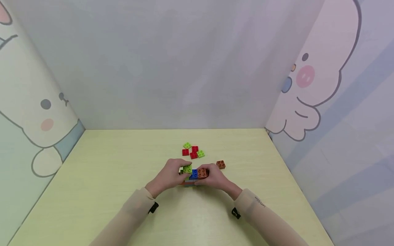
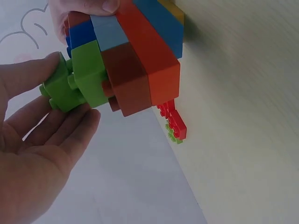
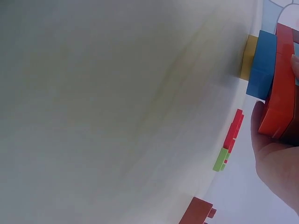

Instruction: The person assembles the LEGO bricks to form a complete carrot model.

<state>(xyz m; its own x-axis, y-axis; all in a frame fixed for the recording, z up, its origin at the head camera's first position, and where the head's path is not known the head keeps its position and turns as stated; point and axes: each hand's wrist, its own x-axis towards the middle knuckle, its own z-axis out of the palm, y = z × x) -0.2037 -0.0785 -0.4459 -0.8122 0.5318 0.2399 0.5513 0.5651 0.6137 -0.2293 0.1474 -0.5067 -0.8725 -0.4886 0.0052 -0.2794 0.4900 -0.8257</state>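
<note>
A block stack of several layers stands between the hands: yellow at the bottom, then blue, red, a brown and light-blue row, and a green, blue and brown row. My left hand pinches a bright green brick between thumb and fingers at the stack's left end. In the left wrist view this green brick sits slightly askew over a lower green brick, whose studs show between them. My right hand grips the stack's right end, thumb on the near side; its far fingers are partly hidden.
Beyond the stack lie several loose bricks on the pale wooden table: red ones and green ones. A single brown brick lies just past the right hand. Printed walls enclose the table's back and sides.
</note>
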